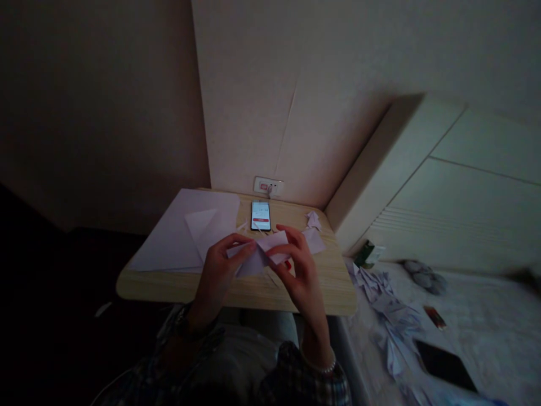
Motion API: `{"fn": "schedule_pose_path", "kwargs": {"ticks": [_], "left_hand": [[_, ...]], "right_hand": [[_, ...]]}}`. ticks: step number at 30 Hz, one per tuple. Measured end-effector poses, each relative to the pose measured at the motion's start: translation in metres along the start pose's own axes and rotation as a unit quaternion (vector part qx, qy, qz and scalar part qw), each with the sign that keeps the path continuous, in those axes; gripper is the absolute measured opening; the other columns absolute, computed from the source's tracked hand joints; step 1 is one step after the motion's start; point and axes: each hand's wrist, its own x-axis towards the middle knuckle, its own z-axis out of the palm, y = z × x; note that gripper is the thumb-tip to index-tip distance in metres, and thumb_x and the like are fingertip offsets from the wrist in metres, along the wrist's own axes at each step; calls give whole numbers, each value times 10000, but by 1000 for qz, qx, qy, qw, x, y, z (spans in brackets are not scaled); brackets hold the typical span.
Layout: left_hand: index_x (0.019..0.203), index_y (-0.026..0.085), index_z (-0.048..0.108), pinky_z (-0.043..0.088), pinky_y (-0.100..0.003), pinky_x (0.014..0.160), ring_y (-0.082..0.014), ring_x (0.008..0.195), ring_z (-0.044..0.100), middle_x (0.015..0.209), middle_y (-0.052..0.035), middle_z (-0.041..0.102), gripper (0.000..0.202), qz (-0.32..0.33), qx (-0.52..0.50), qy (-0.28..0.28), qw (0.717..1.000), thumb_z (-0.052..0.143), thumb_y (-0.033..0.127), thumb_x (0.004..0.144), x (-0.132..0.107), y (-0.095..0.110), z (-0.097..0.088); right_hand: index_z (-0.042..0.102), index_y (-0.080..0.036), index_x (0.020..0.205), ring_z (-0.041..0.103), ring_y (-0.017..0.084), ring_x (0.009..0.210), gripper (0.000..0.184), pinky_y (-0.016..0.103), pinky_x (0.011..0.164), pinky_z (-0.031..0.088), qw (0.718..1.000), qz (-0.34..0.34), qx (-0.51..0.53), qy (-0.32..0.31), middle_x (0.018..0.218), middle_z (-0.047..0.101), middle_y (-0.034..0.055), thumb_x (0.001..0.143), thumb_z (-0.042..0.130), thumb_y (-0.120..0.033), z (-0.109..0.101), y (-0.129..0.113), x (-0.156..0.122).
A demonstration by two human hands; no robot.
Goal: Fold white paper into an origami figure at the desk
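Observation:
A folded sheet of white paper (252, 265) is held up over the near part of the table, between both hands. My left hand (223, 260) pinches its left side, thumb on top. On the right side, my right hand (297, 260) grips the paper with thumb and fingers. Behind the paper lies a lit phone (260, 215) on the tabletop. A small red object (288, 264) shows partly beneath my right hand; its kind cannot be made out.
Large white sheets (169, 237) cover the left of the wooden table (160, 287). Small folded papers (313, 220) rest at its back right. A wall socket (269, 186) sits behind the phone. On the bed (486, 299) at right are many folded papers (393, 310) and a dark tablet-like slab (444, 363).

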Motion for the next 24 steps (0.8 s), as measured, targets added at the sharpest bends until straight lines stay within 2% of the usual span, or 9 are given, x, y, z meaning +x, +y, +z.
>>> {"fn": "schedule_pose_path", "kwargs": {"ticks": [4, 8, 10, 12, 14, 16, 17, 19, 24], "left_hand": [[672, 166, 725, 425, -238, 572, -153, 611, 584, 678, -2, 707, 218, -25, -35, 8, 999, 799, 344, 572, -1, 2, 1], [626, 155, 740, 436, -235, 592, -148, 614, 579, 633, -3, 705, 210, -50, -75, 13, 996, 831, 304, 510, 0, 4, 0], [610, 160, 731, 439, -232, 589, -145, 609, 580, 620, 5, 698, 187, -49, -80, 16, 996, 831, 281, 508, 0, 4, 0], [599, 168, 717, 436, -230, 585, -138, 597, 572, 610, 17, 683, 165, -38, -80, 20, 996, 823, 274, 530, 0, 4, 0], [593, 175, 703, 424, -224, 577, -126, 579, 552, 596, 31, 661, 153, -22, -78, 30, 996, 814, 272, 554, -2, 4, 1], [592, 179, 689, 411, -218, 570, -120, 579, 541, 592, 40, 644, 152, -9, -87, 44, 995, 806, 273, 568, -3, 4, 3], [593, 180, 683, 408, -216, 568, -118, 582, 541, 593, 42, 639, 155, -5, -95, 48, 994, 805, 273, 569, -4, 4, 4], [594, 179, 673, 408, -213, 568, -119, 590, 545, 595, 43, 635, 170, -8, -120, 52, 991, 810, 275, 562, -6, 3, 6], [617, 177, 677, 419, -208, 577, -113, 597, 543, 611, 45, 646, 187, -21, -156, 45, 986, 827, 274, 560, -7, 2, 8]], "right_hand": [[753, -289, 888, 504, 238, 1326, 110, 404, 1075, 452, 998, -35, -32, -33, 1421, 519, 42, 891, 662, -227, -1, 1, 1], [756, -307, 963, 436, 255, 1403, 105, 435, 1117, 417, 995, -45, -54, -73, 1507, 451, 37, 896, 676, -296, -4, 1, 0], [751, -316, 1030, 394, 271, 1437, 161, 457, 1139, 388, 993, -48, -54, -96, 1544, 415, 33, 891, 683, -360, -4, 0, 0], [750, -312, 1032, 402, 272, 1428, 178, 454, 1143, 377, 994, -42, -40, -93, 1526, 438, 34, 900, 664, -395, -2, -1, 1], [741, -295, 964, 474, 258, 1358, 130, 425, 1099, 418, 999, -15, -18, -49, 1421, 534, 41, 907, 649, -367, 4, 0, 1], [690, -277, 956, 570, 234, 1217, 89, 379, 987, 493, 999, 33, 14, 17, 1270, 615, 48, 874, 674, -308, 10, 2, 1], [654, -272, 993, 607, 220, 1127, 155, 354, 917, 522, 997, 60, 34, 44, 1209, 632, 48, 844, 695, -289, 13, 3, 1], [598, -262, 1027, 636, 189, 960, 271, 312, 801, 547, 990, 106, 71, 64, 1099, 645, 37, 787, 724, -281, 18, 5, 2], [521, -266, 974, 601, 137, 684, 336, 250, 624, 519, 969, 176, 149, 89, 762, 587, -51, 724, 736, -326, 20, 9, 6]]}}
